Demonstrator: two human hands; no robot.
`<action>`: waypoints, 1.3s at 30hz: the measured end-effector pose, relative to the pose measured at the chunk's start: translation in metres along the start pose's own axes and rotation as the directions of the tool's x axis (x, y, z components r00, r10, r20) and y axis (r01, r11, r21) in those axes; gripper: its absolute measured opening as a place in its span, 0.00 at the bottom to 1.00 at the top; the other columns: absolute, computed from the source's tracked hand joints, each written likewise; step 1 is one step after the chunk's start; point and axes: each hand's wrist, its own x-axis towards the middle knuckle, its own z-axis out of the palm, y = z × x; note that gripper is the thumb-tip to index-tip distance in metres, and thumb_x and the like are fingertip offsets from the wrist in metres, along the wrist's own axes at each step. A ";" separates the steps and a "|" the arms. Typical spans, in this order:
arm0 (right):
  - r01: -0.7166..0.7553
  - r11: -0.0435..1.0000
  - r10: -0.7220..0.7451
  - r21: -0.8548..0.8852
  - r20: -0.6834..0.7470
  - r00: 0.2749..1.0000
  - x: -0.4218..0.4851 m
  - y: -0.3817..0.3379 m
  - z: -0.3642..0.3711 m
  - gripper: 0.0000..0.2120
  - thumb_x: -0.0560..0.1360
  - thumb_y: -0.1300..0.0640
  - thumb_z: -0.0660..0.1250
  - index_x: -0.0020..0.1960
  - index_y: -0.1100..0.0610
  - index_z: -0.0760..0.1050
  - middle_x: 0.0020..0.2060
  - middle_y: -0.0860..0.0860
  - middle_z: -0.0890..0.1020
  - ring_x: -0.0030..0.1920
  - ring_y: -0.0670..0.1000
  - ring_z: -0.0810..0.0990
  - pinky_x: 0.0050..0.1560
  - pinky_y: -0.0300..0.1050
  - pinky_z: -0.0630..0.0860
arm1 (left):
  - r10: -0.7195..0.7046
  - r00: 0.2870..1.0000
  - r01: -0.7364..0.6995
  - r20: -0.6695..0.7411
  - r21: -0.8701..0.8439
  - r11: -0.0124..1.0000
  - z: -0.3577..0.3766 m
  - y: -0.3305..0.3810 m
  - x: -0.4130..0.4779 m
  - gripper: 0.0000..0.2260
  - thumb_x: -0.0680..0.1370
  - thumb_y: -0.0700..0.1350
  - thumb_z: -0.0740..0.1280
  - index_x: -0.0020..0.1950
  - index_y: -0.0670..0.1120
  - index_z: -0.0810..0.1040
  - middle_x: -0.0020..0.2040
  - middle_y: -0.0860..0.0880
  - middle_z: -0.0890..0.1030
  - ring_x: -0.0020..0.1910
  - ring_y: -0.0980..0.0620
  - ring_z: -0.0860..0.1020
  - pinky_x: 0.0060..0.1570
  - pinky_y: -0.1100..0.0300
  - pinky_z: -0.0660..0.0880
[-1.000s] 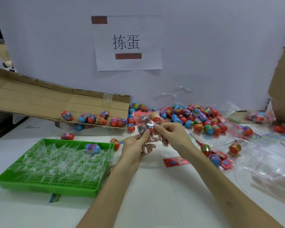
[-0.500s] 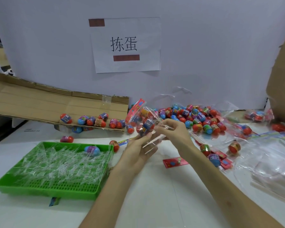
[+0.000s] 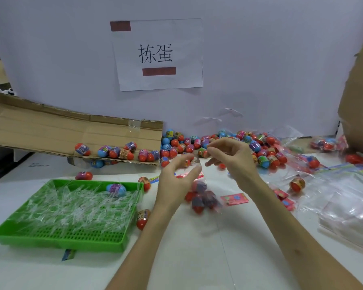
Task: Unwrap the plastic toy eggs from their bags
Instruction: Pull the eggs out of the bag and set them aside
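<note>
Covering white table (image 3: 197,248) — loose eggs (image 3: 255,145), green tray (image 3: 57,240), grey wall (image 3: 260,70) behind

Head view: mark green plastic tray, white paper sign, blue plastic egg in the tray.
Green plastic tray (image 3: 57,242), head view, front wall.
White paper sign (image 3: 157,55), head view, sheet centre.
Blue plastic egg (image 3: 116,189), head view, its middle.

Green tray (image 3: 50,244) of clear plastic strips (image 3: 76,208) left of the left hand (image 3: 174,185), cardboard flap (image 3: 50,130) beyond the tray, paper sign (image 3: 157,55) on the wall (image 3: 260,59) above that hand.
</note>
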 end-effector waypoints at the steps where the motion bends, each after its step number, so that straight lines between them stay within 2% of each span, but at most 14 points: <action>1: -0.012 1.000 0.012 -0.019 0.023 1.000 0.000 0.002 0.001 0.04 0.78 0.63 0.72 0.49 0.56 0.83 0.39 0.52 0.87 0.38 0.56 0.87 0.40 0.43 0.83 | -0.037 0.995 0.030 0.093 0.071 0.997 0.001 -0.001 -0.001 0.14 0.79 0.50 0.74 0.64 0.52 0.82 0.62 0.55 0.83 0.59 0.59 0.80 0.62 0.58 0.79; 5: -0.075 0.990 0.084 -0.122 0.074 0.994 0.000 0.005 0.002 0.07 0.80 0.63 0.68 0.49 0.53 0.83 0.40 0.50 0.87 0.40 0.52 0.87 0.43 0.45 0.81 | -0.166 0.948 0.072 0.270 0.326 0.942 0.009 -0.007 -0.004 0.14 0.83 0.56 0.64 0.61 0.51 0.84 0.56 0.54 0.85 0.57 0.54 0.82 0.60 0.57 0.78; 9: -0.121 0.978 0.155 -0.168 0.204 0.967 0.005 0.000 -0.019 0.17 0.78 0.73 0.63 0.49 0.55 0.84 0.44 0.49 0.88 0.45 0.50 0.86 0.45 0.43 0.81 | -0.234 0.942 0.180 0.240 0.228 0.957 0.008 -0.010 0.003 0.15 0.86 0.52 0.56 0.63 0.51 0.80 0.60 0.50 0.83 0.62 0.51 0.79 0.66 0.49 0.75; 13: -0.149 0.890 0.361 -0.430 0.468 0.807 0.004 0.001 -0.038 0.24 0.71 0.80 0.63 0.54 0.55 0.83 0.52 0.46 0.85 0.54 0.44 0.82 0.57 0.49 0.81 | -0.318 0.929 0.297 0.191 0.130 0.946 0.009 -0.014 0.007 0.12 0.87 0.50 0.54 0.59 0.52 0.77 0.61 0.48 0.83 0.62 0.50 0.80 0.69 0.48 0.72; 16: -0.110 0.789 0.490 -0.605 0.511 0.707 0.003 0.005 -0.039 0.28 0.70 0.76 0.69 0.62 0.50 0.78 0.60 0.43 0.79 0.61 0.44 0.77 0.62 0.51 0.79 | -0.327 0.933 0.318 0.152 0.076 0.945 0.007 -0.016 0.012 0.09 0.86 0.45 0.57 0.57 0.52 0.77 0.59 0.49 0.81 0.58 0.53 0.79 0.60 0.57 0.74; 19: -0.120 0.779 0.529 -0.616 0.542 0.653 0.001 0.013 -0.036 0.34 0.70 0.70 0.75 0.69 0.47 0.71 0.65 0.44 0.74 0.64 0.45 0.74 0.59 0.42 0.78 | -0.350 0.923 0.362 0.159 -0.048 0.931 0.002 -0.016 0.013 0.13 0.80 0.36 0.58 0.56 0.50 0.77 0.55 0.52 0.80 0.52 0.58 0.77 0.47 0.63 0.74; 21: -0.094 0.806 0.464 -0.585 0.523 0.715 0.001 0.017 -0.033 0.31 0.71 0.66 0.76 0.68 0.47 0.71 0.64 0.43 0.74 0.63 0.43 0.74 0.58 0.40 0.76 | -0.363 0.915 0.383 0.178 -0.096 0.919 0.000 -0.014 0.013 0.17 0.76 0.31 0.57 0.54 0.50 0.76 0.54 0.52 0.79 0.50 0.55 0.78 0.44 0.62 0.75; 23: -0.080 0.856 0.347 -0.511 0.452 0.822 0.002 0.021 -0.030 0.20 0.74 0.62 0.76 0.62 0.47 0.78 0.61 0.42 0.79 0.60 0.43 0.77 0.57 0.40 0.76 | -0.375 0.910 0.400 0.179 -0.137 0.906 -0.001 -0.011 0.014 0.18 0.71 0.28 0.57 0.52 0.48 0.74 0.55 0.47 0.79 0.50 0.51 0.78 0.47 0.57 0.77; 26: -0.155 0.910 0.265 -0.385 0.253 0.930 0.005 0.027 -0.029 0.09 0.76 0.64 0.74 0.49 0.50 0.85 0.47 0.45 0.86 0.49 0.45 0.84 0.44 0.36 0.79 | -0.336 0.914 0.371 0.229 -0.134 0.919 -0.003 -0.009 0.009 0.18 0.64 0.36 0.64 0.52 0.49 0.73 0.56 0.45 0.77 0.53 0.48 0.78 0.48 0.54 0.77; 29: -0.205 0.925 0.256 -0.319 0.127 0.958 0.005 0.029 -0.026 0.03 0.76 0.59 0.75 0.46 0.51 0.85 0.39 0.48 0.87 0.41 0.47 0.86 0.35 0.36 0.78 | -0.195 0.907 0.210 0.374 0.000 0.978 -0.002 -0.011 0.000 0.22 0.63 0.44 0.70 0.54 0.56 0.71 0.57 0.55 0.77 0.55 0.56 0.78 0.48 0.60 0.77; 31: -0.209 0.941 0.236 -0.266 0.077 0.969 0.005 0.027 -0.023 0.02 0.75 0.58 0.76 0.46 0.51 0.85 0.37 0.49 0.87 0.38 0.48 0.85 0.31 0.35 0.76 | -0.093 0.917 0.051 0.388 0.119 0.992 0.003 -0.014 -0.004 0.22 0.66 0.48 0.77 0.54 0.60 0.72 0.62 0.58 0.76 0.61 0.59 0.76 0.57 0.61 0.75; 34: -0.223 0.956 0.233 -0.192 0.030 0.972 0.007 0.023 -0.019 0.03 0.75 0.58 0.76 0.44 0.51 0.85 0.36 0.51 0.86 0.34 0.47 0.84 0.29 0.36 0.75 | 0.117 0.961 -0.162 0.250 0.170 0.972 0.007 -0.011 -0.005 0.15 0.72 0.44 0.79 0.53 0.56 0.78 0.72 0.56 0.72 0.74 0.62 0.66 0.68 0.64 0.67; 36: -0.255 0.962 0.261 -0.097 0.052 0.964 0.007 0.020 -0.017 0.03 0.75 0.60 0.75 0.44 0.53 0.85 0.36 0.52 0.86 0.34 0.48 0.81 0.30 0.38 0.75 | 0.238 0.966 -0.250 0.105 0.119 0.961 0.006 -0.008 -0.005 0.09 0.74 0.41 0.78 0.49 0.52 0.82 0.65 0.55 0.78 0.68 0.63 0.73 0.61 0.71 0.70; 39: -0.312 0.937 0.291 0.156 0.147 0.945 0.009 0.013 -0.019 0.08 0.77 0.57 0.72 0.53 0.60 0.82 0.42 0.53 0.84 0.41 0.49 0.80 0.38 0.41 0.74 | 0.227 0.972 -0.228 -0.057 -0.022 0.973 0.003 -0.002 -0.003 0.03 0.76 0.39 0.76 0.47 0.45 0.84 0.52 0.52 0.85 0.54 0.55 0.82 0.52 0.62 0.79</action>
